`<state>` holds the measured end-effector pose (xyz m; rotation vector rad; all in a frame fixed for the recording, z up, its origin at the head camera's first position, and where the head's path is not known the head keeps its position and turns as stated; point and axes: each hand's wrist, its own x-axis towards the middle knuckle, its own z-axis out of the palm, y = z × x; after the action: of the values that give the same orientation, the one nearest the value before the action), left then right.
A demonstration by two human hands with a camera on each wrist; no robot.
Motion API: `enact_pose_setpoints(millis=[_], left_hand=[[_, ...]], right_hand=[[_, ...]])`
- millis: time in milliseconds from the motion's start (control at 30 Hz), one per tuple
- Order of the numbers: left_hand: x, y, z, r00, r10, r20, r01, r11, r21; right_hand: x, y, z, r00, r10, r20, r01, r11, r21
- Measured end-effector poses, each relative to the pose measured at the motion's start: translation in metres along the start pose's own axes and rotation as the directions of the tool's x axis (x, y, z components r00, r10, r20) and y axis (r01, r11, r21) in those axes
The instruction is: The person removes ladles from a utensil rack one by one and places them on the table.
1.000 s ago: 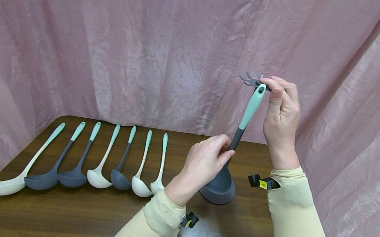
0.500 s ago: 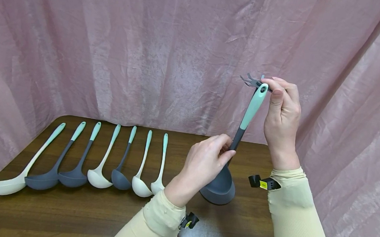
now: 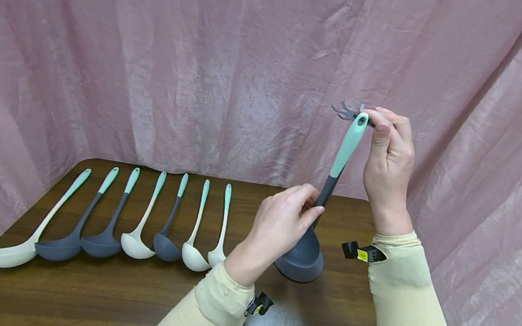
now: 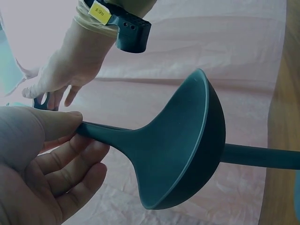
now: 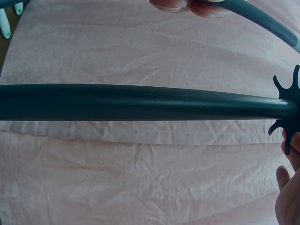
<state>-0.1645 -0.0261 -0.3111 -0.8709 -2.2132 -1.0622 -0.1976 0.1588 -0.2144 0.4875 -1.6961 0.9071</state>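
Note:
My left hand (image 3: 286, 214) pinches a dark grey ladle (image 3: 299, 249) by its neck, fingers at the back and thumb in front. The ladle hangs bowl down, its mint handle (image 3: 347, 144) slanting up to the right. The handle's end hole overlaps the spread prongs of a dark utensil rack (image 3: 346, 112). My right hand (image 3: 388, 169) is up at these prongs, fingers curled at one of them. In the right wrist view the rack's long pole (image 5: 140, 102) runs to the prongs; in the head view the ladle mostly hides it.
On the brown wooden table (image 3: 104, 299), several ladles lie in a row at the left, handles away from me. A white one (image 3: 8, 255) is the leftmost, a small white one (image 3: 216, 256) the nearest to my left arm. Pink curtain (image 3: 249, 79) hangs behind and at both sides.
The ladle's handle end has risen slightly and moved a little right at the prongs; its hole now shows through. Both hands stay nearly still.

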Motion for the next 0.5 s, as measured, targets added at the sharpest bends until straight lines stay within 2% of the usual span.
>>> enact_pose_setpoints(millis=[333, 500], left_hand=[[0.0, 0.0, -0.004, 1.0, 0.006, -0.009, -0.006, 1.0, -0.03], [0.0, -0.001, -0.006, 1.0, 0.006, -0.019, -0.006, 0.999, -0.033]], right_hand=[[0.0, 0.016, -0.001, 1.0, -0.002, 0.004, 0.002, 1.0, -0.003], [-0.001, 0.011, 0.0, 1.0, 0.002, 0.003, -0.002, 1.0, -0.003]])
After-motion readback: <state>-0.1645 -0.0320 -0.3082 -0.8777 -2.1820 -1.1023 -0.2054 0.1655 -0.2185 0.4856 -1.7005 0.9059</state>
